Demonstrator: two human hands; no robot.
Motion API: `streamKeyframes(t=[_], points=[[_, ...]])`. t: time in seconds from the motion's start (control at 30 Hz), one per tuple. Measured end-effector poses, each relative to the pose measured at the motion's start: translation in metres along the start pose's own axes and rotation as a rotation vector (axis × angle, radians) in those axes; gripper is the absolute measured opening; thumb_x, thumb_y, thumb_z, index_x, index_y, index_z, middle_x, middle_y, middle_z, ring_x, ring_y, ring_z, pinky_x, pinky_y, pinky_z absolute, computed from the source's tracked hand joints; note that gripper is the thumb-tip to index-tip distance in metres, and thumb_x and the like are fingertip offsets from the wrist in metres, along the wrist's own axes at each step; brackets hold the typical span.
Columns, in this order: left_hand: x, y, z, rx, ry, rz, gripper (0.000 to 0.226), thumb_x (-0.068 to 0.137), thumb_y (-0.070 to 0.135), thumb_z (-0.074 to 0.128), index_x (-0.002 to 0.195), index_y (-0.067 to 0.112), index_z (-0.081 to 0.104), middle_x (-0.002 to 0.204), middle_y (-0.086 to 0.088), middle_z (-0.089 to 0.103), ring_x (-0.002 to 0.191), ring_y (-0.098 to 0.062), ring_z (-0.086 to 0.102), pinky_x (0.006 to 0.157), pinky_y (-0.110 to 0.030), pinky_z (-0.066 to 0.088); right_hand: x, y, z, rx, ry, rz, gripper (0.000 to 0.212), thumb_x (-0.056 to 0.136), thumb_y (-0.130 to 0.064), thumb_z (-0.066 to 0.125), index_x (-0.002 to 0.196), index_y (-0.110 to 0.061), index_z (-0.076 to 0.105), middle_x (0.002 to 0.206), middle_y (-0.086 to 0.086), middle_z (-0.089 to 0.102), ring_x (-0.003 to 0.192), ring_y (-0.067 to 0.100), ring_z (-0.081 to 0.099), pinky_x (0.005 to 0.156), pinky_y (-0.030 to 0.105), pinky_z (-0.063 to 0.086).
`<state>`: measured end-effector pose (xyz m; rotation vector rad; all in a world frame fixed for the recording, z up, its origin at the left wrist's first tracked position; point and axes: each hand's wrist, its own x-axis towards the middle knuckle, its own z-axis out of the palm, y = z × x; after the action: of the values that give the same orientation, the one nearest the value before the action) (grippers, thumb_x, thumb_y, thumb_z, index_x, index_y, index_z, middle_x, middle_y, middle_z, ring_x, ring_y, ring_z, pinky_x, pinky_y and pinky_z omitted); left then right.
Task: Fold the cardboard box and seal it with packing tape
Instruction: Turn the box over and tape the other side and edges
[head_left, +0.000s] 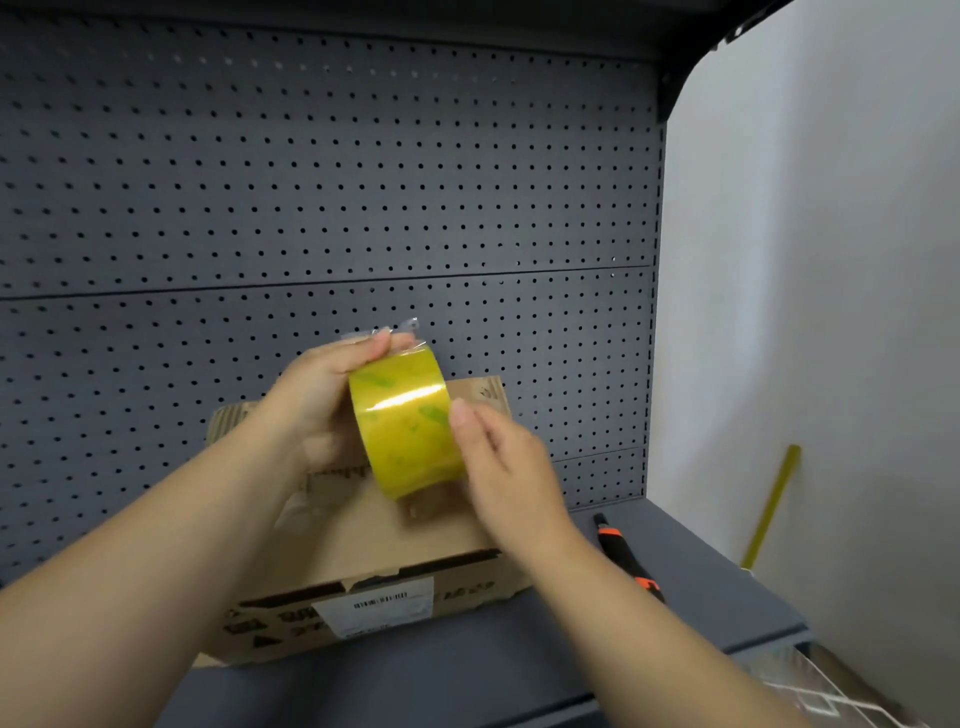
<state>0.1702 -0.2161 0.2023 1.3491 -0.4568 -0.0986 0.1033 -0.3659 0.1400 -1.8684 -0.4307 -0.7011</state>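
While the left hand (317, 400) grips the yellow tape roll (405, 421) above the cardboard box (363, 530) on the bench (519, 665), the right hand (511, 478) touches the roll's right edge with its thumb, fingers hidden.

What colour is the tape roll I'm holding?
Yellow, glossy, with greenish patches: the tape roll, seen in the head view.
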Motion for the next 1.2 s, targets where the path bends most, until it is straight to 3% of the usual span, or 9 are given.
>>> streamKeyframes(t=[0.17, 0.4, 0.57, 0.7, 0.8, 0.87, 0.93, 1.07, 1.2], points=[[0.018, 0.005, 0.023, 0.134, 0.038, 0.129, 0.023, 0.072, 0.028, 0.067, 0.085, 0.010, 0.075, 0.081, -0.005, 0.072, 0.081, -0.027, 0.060, 0.076, -0.037, 0.047, -0.009, 0.000, -0.001, -0.013, -0.003, 0.065, 0.056, 0.066, -0.068, 0.048, 0.097, -0.024, 0.064, 0.093, -0.006, 0.070, 0.085, 0.008, 0.064, 0.079, 0.034, 0.054], [0.041, 0.001, 0.051, 0.401, -0.065, 0.247, 0.022, 0.088, 0.025, 0.060, 0.087, 0.006, 0.072, 0.081, -0.012, 0.069, 0.075, -0.021, 0.062, 0.074, -0.032, 0.049, -0.015, -0.010, -0.020, 0.081, 0.155, 0.129, 0.035, 0.066, -0.054, 0.060, 0.092, -0.031, 0.059, 0.086, -0.008, 0.067, 0.080, 0.005, 0.064, 0.075, 0.033, 0.055], [0.068, -0.005, 0.059, 0.527, 0.028, 0.329, 0.015, 0.089, 0.029, 0.059, 0.086, 0.023, 0.072, 0.092, 0.002, 0.071, 0.096, -0.012, 0.065, 0.093, -0.032, 0.047, -0.008, -0.009, -0.031, 0.200, 0.124, 0.185, 0.030, 0.062, -0.045, 0.064, 0.083, -0.024, 0.066, 0.081, -0.003, 0.070, 0.081, 0.018, 0.068, 0.079, 0.045, 0.056], [0.089, -0.009, 0.056, 0.666, 0.018, 0.378, 0.026, 0.091, 0.029, 0.056, 0.102, 0.012, 0.071, 0.108, -0.005, 0.070, 0.105, -0.012, 0.061, 0.095, -0.026, 0.042, -0.004, -0.001, -0.039, 0.326, 0.140, 0.298, 0.031, 0.066, -0.039, 0.061, 0.084, -0.016, 0.068, 0.088, 0.006, 0.073, 0.083, 0.021, 0.068, 0.077, 0.039, 0.054], [0.106, -0.024, 0.052, 0.738, 0.000, 0.350, 0.030, 0.090, 0.037, 0.056, 0.101, 0.015, 0.073, 0.110, -0.003, 0.070, 0.106, -0.015, 0.061, 0.098, -0.035, 0.043, -0.003, -0.001, -0.044, 0.332, 0.075, 0.327, 0.025, 0.072, -0.030, 0.062, 0.090, -0.015, 0.068, 0.090, 0.003, 0.074, 0.082, 0.016, 0.069, 0.070, 0.029, 0.054], [0.117, -0.035, 0.047, 0.842, 0.057, 0.355, 0.028, 0.089, 0.045, 0.054, 0.085, 0.024, 0.073, 0.101, 0.002, 0.072, 0.099, -0.016, 0.063, 0.093, -0.040, 0.047, -0.002, -0.001, -0.046, 0.333, 0.048, 0.343, 0.008, 0.083, -0.020, 0.064, 0.087, -0.014, 0.068, 0.082, 0.002, 0.074, 0.074, 0.013, 0.069, 0.063, 0.025, 0.053], [0.127, -0.038, 0.040, 0.921, 0.114, 0.364, 0.030, 0.090, 0.049, 0.050, 0.073, 0.031, 0.066, 0.094, 0.006, 0.071, 0.093, -0.015, 0.063, 0.086, -0.037, 0.049, -0.001, 0.000, -0.045, 0.368, 0.030, 0.364, 0.012, 0.088, -0.020, 0.061, 0.080, -0.015, 0.068, 0.071, -0.001, 0.071, 0.065, 0.009, 0.067, 0.058, 0.022, 0.050], [0.140, -0.040, 0.039, 1.144, 0.093, 0.353, 0.044, 0.091, 0.052, 0.044, 0.075, 0.017, 0.066, 0.084, -0.002, 0.070, 0.083, -0.021, 0.063, 0.071, -0.031, 0.045, 0.003, 0.005, -0.040, 0.364, 0.071, 0.371, 0.023, 0.079, -0.036, 0.064, 0.071, -0.016, 0.070, 0.070, 0.002, 0.070, 0.065, 0.014, 0.065, 0.062, 0.028, 0.049], [0.148, -0.054, 0.038, 1.219, 0.087, 0.327, 0.051, 0.090, 0.054, 0.042, 0.071, 0.011, 0.060, 0.071, -0.003, 0.066, 0.073, -0.021, 0.062, 0.068, -0.030, 0.046, 0.010, 0.010, -0.040, 0.394, 0.145, 0.410, 0.028, 0.087, -0.027, 0.062, 0.062, -0.016, 0.067, 0.064, 0.004, 0.065, 0.058, 0.015, 0.061, 0.058, 0.026, 0.046]])
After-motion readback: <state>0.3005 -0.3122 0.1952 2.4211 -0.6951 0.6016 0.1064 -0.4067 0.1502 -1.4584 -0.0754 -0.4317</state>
